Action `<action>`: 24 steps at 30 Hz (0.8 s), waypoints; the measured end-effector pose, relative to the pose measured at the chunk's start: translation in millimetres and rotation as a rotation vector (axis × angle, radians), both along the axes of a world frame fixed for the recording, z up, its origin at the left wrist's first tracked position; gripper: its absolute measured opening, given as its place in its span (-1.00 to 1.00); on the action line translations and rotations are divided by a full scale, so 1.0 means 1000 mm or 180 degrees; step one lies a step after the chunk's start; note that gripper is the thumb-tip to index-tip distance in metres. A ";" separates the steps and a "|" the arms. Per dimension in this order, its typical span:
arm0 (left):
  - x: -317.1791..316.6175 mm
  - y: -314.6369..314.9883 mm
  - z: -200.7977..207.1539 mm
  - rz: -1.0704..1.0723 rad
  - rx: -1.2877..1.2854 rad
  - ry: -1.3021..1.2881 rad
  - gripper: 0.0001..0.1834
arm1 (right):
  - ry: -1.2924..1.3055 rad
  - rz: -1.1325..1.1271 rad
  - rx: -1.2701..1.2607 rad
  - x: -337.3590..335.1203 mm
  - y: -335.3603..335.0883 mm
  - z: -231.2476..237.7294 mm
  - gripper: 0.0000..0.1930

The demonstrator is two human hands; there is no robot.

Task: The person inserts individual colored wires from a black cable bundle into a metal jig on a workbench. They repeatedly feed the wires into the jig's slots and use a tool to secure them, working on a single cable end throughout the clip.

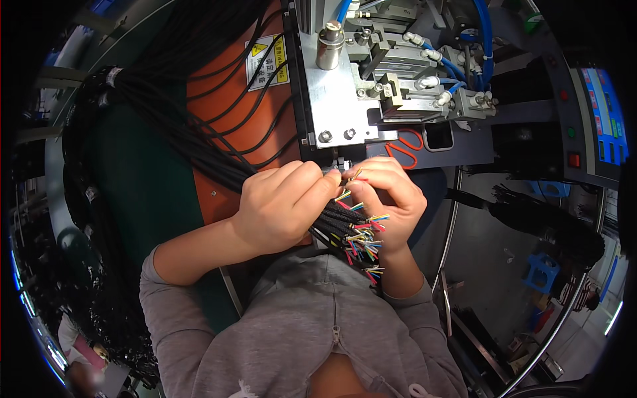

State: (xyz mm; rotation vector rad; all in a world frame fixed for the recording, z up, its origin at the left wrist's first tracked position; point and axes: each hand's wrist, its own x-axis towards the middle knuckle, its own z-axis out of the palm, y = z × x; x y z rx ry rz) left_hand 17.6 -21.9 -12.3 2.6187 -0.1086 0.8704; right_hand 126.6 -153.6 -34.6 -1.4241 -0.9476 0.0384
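A thick bundle of black cables [219,162] runs from the upper left and passes beneath my left hand [282,205]. That hand is closed, its thumb and forefinger pinching a black cable close to its end. Thin coloured wires, red, yellow, blue and white, fan out of the stripped cable ends [361,239] just below and between my hands. My right hand [391,199] pinches the fine wire ends [358,176] of one cable between thumb and forefinger. Both hands are right below a small metal fitting [340,163] at the machine's front edge.
Ahead stands a metal machine [342,99] with pneumatic cylinders and blue hoses [488,40]. Red-handled scissors [406,149] lie to its right. An orange panel [229,106] bears a warning label [267,63]. A control screen [604,109] is at far right. Blue stools [542,272] stand on the floor.
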 end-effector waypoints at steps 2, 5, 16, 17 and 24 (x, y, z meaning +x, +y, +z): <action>0.003 0.000 0.004 -0.0027 0.0021 0.0127 -0.78 | -0.0016 -0.0255 0.0048 -0.001 0.002 0.000 -0.80; 0.003 -0.002 0.005 0.0102 0.0174 0.0263 -0.82 | -0.1155 -0.0637 -0.0211 -0.002 -0.001 0.004 -0.81; 0.003 -0.003 0.000 0.0025 0.0243 0.0283 -0.79 | 0.1816 0.1043 -0.1010 0.025 -0.018 0.014 -0.88; 0.004 -0.002 -0.001 0.0028 0.0179 0.0274 -0.76 | 0.2017 0.1044 -0.0825 0.023 -0.020 0.011 -0.90; 0.002 -0.010 -0.008 0.0033 0.0559 0.0360 -0.63 | 0.0177 0.0063 -0.1150 0.020 -0.017 -0.006 -0.92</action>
